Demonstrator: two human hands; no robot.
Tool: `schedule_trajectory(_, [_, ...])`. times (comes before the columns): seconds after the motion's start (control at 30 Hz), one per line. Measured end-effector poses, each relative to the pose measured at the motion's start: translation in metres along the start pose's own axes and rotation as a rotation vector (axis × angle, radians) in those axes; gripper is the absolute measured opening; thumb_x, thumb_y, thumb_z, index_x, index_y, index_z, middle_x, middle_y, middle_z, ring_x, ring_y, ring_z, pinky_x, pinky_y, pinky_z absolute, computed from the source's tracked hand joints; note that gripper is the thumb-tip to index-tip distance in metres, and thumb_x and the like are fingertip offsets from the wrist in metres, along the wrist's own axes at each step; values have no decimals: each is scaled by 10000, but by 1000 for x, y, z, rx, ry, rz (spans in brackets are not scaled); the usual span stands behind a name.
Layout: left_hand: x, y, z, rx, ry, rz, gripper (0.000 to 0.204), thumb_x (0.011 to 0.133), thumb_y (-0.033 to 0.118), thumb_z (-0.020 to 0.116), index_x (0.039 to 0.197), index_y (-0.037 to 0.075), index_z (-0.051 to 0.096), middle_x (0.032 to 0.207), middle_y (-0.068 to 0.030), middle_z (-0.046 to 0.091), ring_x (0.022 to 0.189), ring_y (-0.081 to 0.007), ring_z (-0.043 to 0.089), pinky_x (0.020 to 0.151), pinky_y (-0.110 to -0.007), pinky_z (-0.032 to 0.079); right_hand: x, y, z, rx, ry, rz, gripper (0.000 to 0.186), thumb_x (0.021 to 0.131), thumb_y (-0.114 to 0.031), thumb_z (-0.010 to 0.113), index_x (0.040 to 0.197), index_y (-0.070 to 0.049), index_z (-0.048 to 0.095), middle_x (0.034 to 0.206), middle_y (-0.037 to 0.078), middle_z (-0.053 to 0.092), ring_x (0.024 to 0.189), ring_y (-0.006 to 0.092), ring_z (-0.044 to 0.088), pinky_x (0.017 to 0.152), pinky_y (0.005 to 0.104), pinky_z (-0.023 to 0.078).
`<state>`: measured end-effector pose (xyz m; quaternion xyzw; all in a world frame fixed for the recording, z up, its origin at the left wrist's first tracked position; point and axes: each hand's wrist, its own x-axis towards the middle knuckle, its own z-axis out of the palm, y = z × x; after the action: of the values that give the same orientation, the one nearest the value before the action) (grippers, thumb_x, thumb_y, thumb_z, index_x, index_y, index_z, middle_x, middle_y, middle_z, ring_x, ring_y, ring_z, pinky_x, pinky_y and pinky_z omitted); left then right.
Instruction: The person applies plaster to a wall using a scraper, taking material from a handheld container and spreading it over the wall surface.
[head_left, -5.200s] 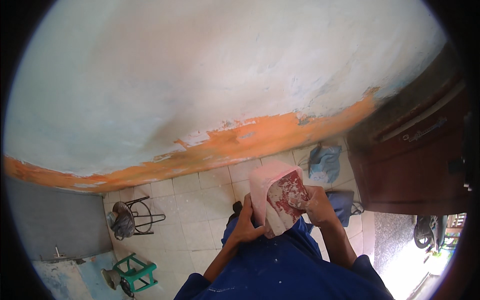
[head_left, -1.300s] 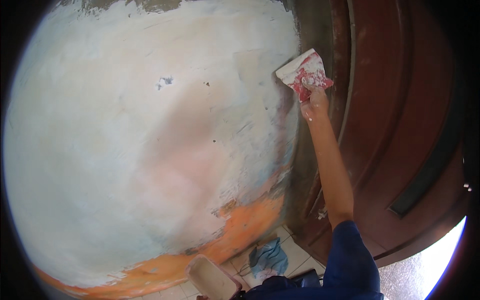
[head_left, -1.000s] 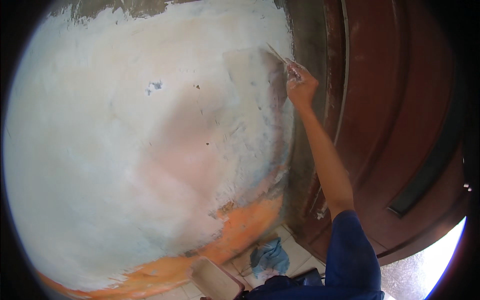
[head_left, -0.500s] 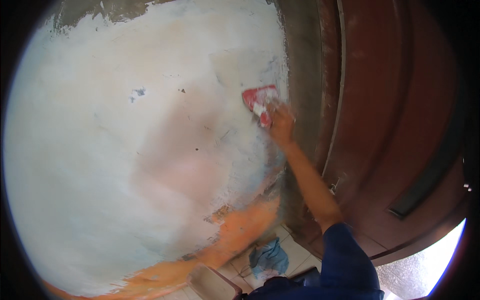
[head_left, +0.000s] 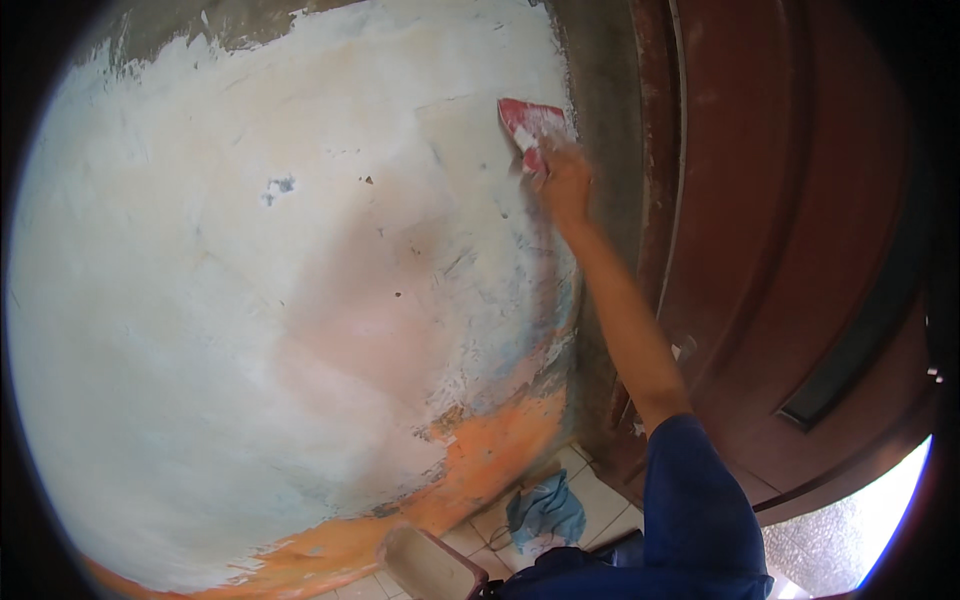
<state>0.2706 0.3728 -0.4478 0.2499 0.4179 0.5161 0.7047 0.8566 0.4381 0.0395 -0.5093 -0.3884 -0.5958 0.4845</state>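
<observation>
My right arm reaches up along the right side of a wall [head_left: 200, 300] coated mostly in whitish filler. In my right hand [head_left: 566, 182] is a red putty knife [head_left: 528, 120], its broad triangular blade smeared with white and laid on the wall close to the coat's right edge. The fingers are wrapped round its handle and slightly blurred. A damper-looking, greyish patch of filler [head_left: 460, 130] lies left of the blade. My left hand is out of the picture.
A dark red door [head_left: 740, 200] with its frame [head_left: 655, 150] stands right of the wall. Bare orange wall [head_left: 500, 440] shows low down. On the tiled floor lie a blue cloth [head_left: 547, 512] and, nearer me, a pale trough-like container [head_left: 430, 562].
My right hand has moved the putty knife up the wall, close along the right edge of the white coat. My arm has stretched further upward.
</observation>
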Motion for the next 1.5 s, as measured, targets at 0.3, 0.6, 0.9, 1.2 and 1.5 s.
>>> schedule_trajectory(0.3, [-38, 18, 44, -122, -37, -53, 643, 686, 274, 466, 1278, 27, 416, 1308, -166, 435, 1235, -328, 377, 1019, -506, 319, -160, 15, -7, -22, -562, 284, 511, 654, -74, 621, 1160, -43, 552, 1193, 235, 517, 937, 347, 589, 732, 411, 508])
schedule_trajectory(0.6, [-74, 36, 57, -581, -378, -204, 526, 715, 290, 446, 1173, 39, 510, 1271, -147, 475, 1210, -312, 402, 1025, -506, 302, -82, 31, -53, 17, -136, 314, 422, 662, -43, 620, 1084, -26, 610, 910, 202, 622, 814, 359, 608, 724, 405, 491])
schedule_trajectory(0.9, [-53, -27, -43, 459, -39, 226, 558, 703, 274, 469, 1199, 19, 476, 1259, -167, 478, 1181, -328, 431, 1014, -505, 329, -45, 45, 11, 4, -343, 264, 381, 738, -137, 602, 1108, -46, 603, 748, 208, 593, 671, 372, 579, 618, 440, 463])
schedule_trajectory(1.2, [-50, -8, -4, -135, -23, -83, 610, 687, 308, 513, 1221, 16, 463, 1243, -161, 497, 1156, -317, 461, 984, -492, 373, -176, 42, -51, 2, -343, 421, 481, 597, -21, 627, 1075, -68, 631, 775, 186, 614, 702, 346, 603, 644, 398, 488])
schedule_trajectory(1.5, [-71, -11, 17, 319, 33, 267, 519, 750, 322, 495, 1174, 22, 483, 1228, -163, 505, 1125, -299, 481, 968, -483, 382, 16, 29, -18, 53, -210, 171, 350, 707, -116, 646, 1049, -45, 621, 873, 203, 618, 790, 359, 601, 699, 416, 492])
